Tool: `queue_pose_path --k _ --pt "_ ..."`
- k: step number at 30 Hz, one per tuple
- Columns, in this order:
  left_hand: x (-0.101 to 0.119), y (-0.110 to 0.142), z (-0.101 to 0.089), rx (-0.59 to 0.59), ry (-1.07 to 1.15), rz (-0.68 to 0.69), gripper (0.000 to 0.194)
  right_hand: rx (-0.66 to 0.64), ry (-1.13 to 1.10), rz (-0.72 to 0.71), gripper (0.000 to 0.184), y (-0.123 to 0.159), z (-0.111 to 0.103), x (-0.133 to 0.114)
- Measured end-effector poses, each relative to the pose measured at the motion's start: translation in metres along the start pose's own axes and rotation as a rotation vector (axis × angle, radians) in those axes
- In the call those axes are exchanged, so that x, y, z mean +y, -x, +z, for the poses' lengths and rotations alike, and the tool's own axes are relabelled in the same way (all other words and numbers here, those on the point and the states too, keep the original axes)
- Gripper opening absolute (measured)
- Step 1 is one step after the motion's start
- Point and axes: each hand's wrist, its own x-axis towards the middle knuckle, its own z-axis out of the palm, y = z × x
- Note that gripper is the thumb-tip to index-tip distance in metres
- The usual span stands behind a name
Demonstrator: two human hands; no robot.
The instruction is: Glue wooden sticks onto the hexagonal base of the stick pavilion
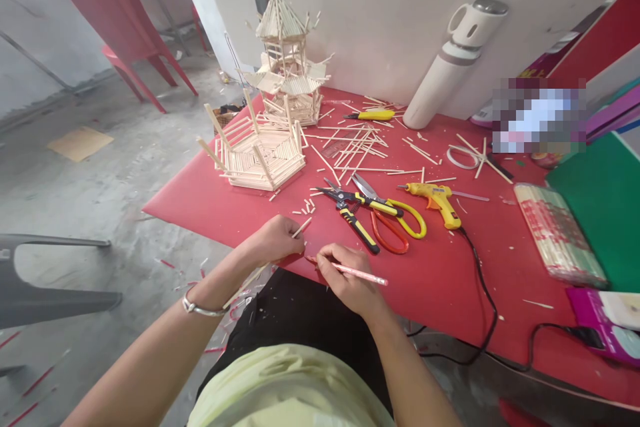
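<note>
My left hand [278, 239], with a silver bangle at the wrist, is closed around a thin wooden stick [302, 227] at the front edge of the red table [195, 203]. Close beside it on the right, my right hand [345, 273] grips a pink-patterned pencil [363, 273], its tip pointing left toward my left hand. Short cut stick pieces [308, 207] lie just beyond my left hand. Yellow-and-black pliers [357, 210] and scissors [413, 220] with red and yellow handles rest past my right hand.
A stick-built hexagonal base [265, 157] stands in front of a tiered stick pagoda [287, 67]. Loose sticks [363, 150], a yellow utility knife [375, 115], a glue gun [435, 200] with a trailing cord, a white thermos [443, 73] and a stick pack [557, 233] are on the table.
</note>
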Motion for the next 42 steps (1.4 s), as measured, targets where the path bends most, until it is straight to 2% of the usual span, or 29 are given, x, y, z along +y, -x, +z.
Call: queue_pose_path --k 9,13,17,24,27,30,32,36,38,42 --pt "0.0 0.0 0.001 0.03 -0.024 -0.007 0.007 0.003 0.007 0.011 0.019 -0.001 -0.001 -0.002" --pt "-0.004 0.005 0.002 0.073 -0.039 0.003 0.01 0.042 -0.085 0.061 0.019 -0.001 -0.002 0.0" --pt "-0.012 0.014 0.001 0.215 -0.143 0.039 0.016 0.117 -0.183 0.136 0.021 0.0 -0.006 0.005" --pt "-0.02 0.014 -0.011 0.403 -0.454 0.089 0.018 0.233 -0.146 0.184 0.024 0.008 -0.022 0.0" --pt "-0.02 0.011 -0.016 0.479 -0.493 0.098 0.018 0.255 -0.257 0.215 0.028 0.004 -0.013 0.0" --pt "-0.024 0.02 -0.013 0.542 -0.463 0.148 0.028 0.26 -0.36 0.247 0.031 -0.004 0.001 0.005" --pt "-0.029 0.033 -0.005 0.524 -0.299 0.181 0.039 0.253 -0.345 0.25 0.033 -0.009 0.008 0.007" --pt "-0.047 0.064 0.018 0.293 0.219 0.113 0.056 0.204 -0.193 0.226 0.033 -0.011 0.01 0.009" --pt "-0.056 0.074 0.028 0.235 0.317 0.082 0.054 0.19 -0.145 0.226 0.033 -0.011 0.008 0.009" --pt "-0.064 0.083 0.038 0.203 0.339 0.107 0.051 0.164 -0.08 0.218 0.033 -0.01 0.008 0.009"
